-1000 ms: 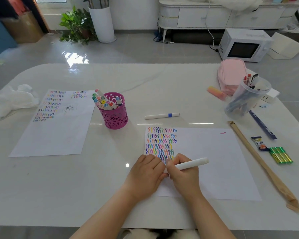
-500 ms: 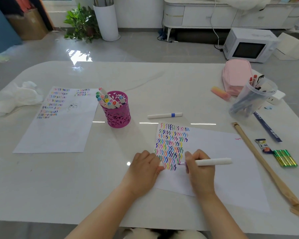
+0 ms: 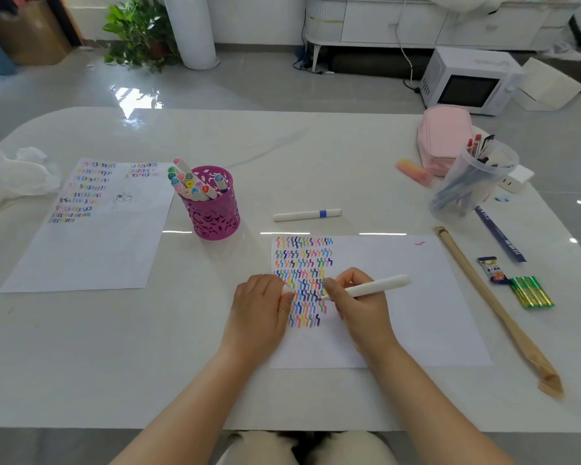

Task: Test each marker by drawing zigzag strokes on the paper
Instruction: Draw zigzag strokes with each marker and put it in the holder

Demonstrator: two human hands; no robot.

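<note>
On glossy white table point(image 3: 316, 162): right hand point(image 3: 359, 307) pinches smooth white cylindrical marker point(image 3: 379, 286), tip on matte paper point(image 3: 416, 313); left hand point(image 3: 259, 310) curls round small white cap point(image 3: 285, 288). Shiny tiled floor point(image 3: 265, 82) beyond.

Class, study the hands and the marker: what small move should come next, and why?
Probably a zigzag downward: the right hand pinches the marker, tip at the paper beside the strokes; the left hand, holding the cap, rests on the paper.

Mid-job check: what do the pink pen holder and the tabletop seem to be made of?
Pink pen holder: probably thin painted metal, perhaps plastic; its magenta wall is pierced with cut-out patterns. Tabletop: polished stone or a stone-look slab; it is pale, faintly veined and mirrors light strips.
</note>
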